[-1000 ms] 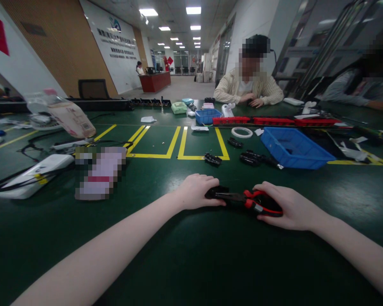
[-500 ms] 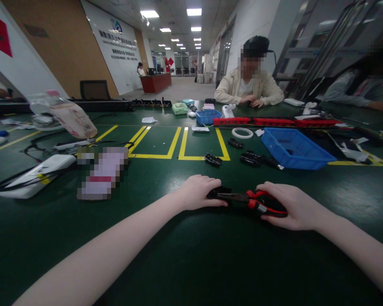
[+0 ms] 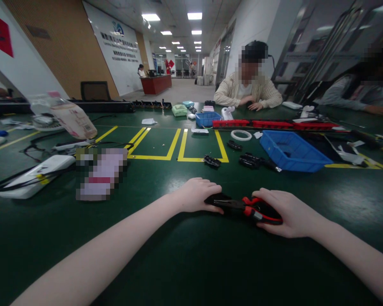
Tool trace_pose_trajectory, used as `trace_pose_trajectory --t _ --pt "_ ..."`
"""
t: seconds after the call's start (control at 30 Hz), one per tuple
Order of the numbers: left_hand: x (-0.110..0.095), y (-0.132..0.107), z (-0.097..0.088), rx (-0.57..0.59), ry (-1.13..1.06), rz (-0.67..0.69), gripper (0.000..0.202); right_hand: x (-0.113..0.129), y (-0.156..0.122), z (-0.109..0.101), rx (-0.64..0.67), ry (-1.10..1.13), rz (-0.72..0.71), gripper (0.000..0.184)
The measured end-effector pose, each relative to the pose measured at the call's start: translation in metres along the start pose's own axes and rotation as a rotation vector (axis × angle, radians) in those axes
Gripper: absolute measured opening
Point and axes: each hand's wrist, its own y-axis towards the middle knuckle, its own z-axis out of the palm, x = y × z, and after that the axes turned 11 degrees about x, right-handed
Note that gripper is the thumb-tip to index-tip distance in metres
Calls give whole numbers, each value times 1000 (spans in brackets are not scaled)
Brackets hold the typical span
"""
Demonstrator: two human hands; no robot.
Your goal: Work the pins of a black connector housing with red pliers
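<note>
My right hand (image 3: 282, 212) is closed around the red and black handles of long-nose pliers (image 3: 250, 208). Their metal jaws point left and reach the small black part (image 3: 217, 197) that my left hand (image 3: 198, 195) grips between thumb and fingers. Most of that part lies behind the fingers and jaws, so I cannot tell its exact kind, nor whether the jaws clamp it. Beyond my hands, several similar black parts (image 3: 249, 160) lie on the green table (image 3: 185, 263).
A blue bin (image 3: 293, 151) stands at the right, near a white ring (image 3: 241, 135). Red strips (image 3: 271, 124) lie behind it. On the left are a blurred phone-like object (image 3: 102, 174), a white device with cables (image 3: 35, 176) and a tilted bottle (image 3: 73, 117). A person (image 3: 248, 91) sits opposite.
The pliers and my right hand have shifted slightly left and down in the picture. My left hand keeps its grip on the black part, almost in place.
</note>
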Motion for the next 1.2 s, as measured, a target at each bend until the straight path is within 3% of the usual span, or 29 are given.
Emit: trace_pose_trajectory --t 0.63,0.97,1.2 --pt "-1 -1 2 -17 0 25 40 -1 -1 -7 12 -91 -27 50" --pt "-2 0 1 -6 41 44 43 -6 0 2 -60 -151 -60 55" --pt "-2 0 -1 -7 11 46 42 -8 0 3 -31 -138 -57 57"
